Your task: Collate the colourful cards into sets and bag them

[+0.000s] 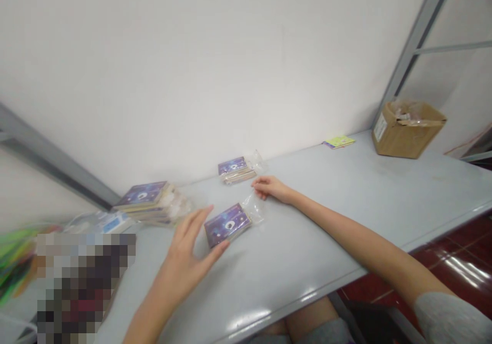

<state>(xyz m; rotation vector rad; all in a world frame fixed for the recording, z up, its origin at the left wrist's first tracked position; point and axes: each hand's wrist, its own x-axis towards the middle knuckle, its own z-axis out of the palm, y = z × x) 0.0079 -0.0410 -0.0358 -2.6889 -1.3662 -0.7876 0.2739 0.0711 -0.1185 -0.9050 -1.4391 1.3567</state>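
Note:
A purple-blue pack (pixel 227 225) in a clear plastic bag lies on the grey table (pixel 307 241). My left hand (pixel 189 246) is beside its left end, thumb and fingers spread around it, holding nothing. The bag's loose clear end (pixel 253 206) points to the right. My right hand (pixel 267 186) has its fingers pinched together at the upper corner of that clear end. Behind, close to the wall, a smaller stack of similar bagged packs (pixel 235 169) rests. Further left stands a larger stack of bagged purple packs (pixel 148 200).
An open cardboard box (pixel 409 131) with clear plastic inside stands at the far right. A yellow-green packet (pixel 339 141) lies by the wall. At the left are a white device with a blue panel (pixel 113 223), blurred green items (pixel 17 257) and a pixelated area.

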